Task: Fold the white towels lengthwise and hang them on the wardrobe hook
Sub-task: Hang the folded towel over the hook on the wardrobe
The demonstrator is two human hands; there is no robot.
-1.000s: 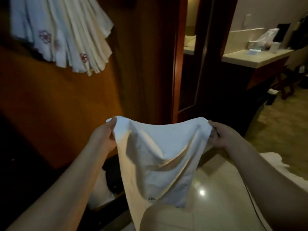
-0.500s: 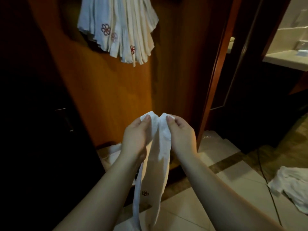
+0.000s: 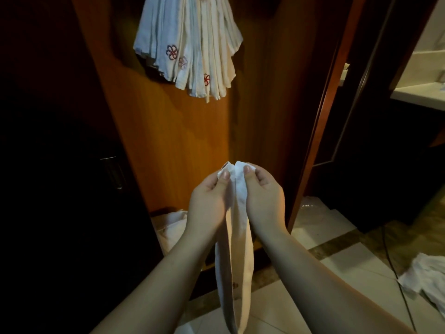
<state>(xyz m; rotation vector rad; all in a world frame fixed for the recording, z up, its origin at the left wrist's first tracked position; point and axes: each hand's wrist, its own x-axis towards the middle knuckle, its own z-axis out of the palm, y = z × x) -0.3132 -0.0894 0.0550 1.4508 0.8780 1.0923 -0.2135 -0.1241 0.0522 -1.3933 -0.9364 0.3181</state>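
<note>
Two hands meet at the top of one white towel (image 3: 237, 251): my left hand (image 3: 208, 203) pinches one upper corner between thumb and fingers, my right hand (image 3: 263, 201) pinches the other, and the two corners are pressed side by side so the cloth hangs down between my forearms as a long narrow strip. I judge the lengthwise fold to be just made, with the hanging not yet done. The next move, as I see it, calls for gathering both corners into one hand without letting the halves slip apart, then lifting the strip up and far toward the hung towels (image 3: 190, 47), which fan out high on the wardrobe panel (image 3: 168, 141). The hook itself is hidden behind that bunch, so I cannot tell how much room is left on it; crowding there looks like the main obstacle. Low on the near left, a pale bundle of cloth (image 3: 172, 225) sits at the foot of the wardrobe. On the tiled floor (image 3: 337, 237) at the near right lies a loose heap of white towels (image 3: 426, 278), with a dark cable (image 3: 395, 273) running past it. A dark door frame (image 3: 320, 141) stands to the right
</note>
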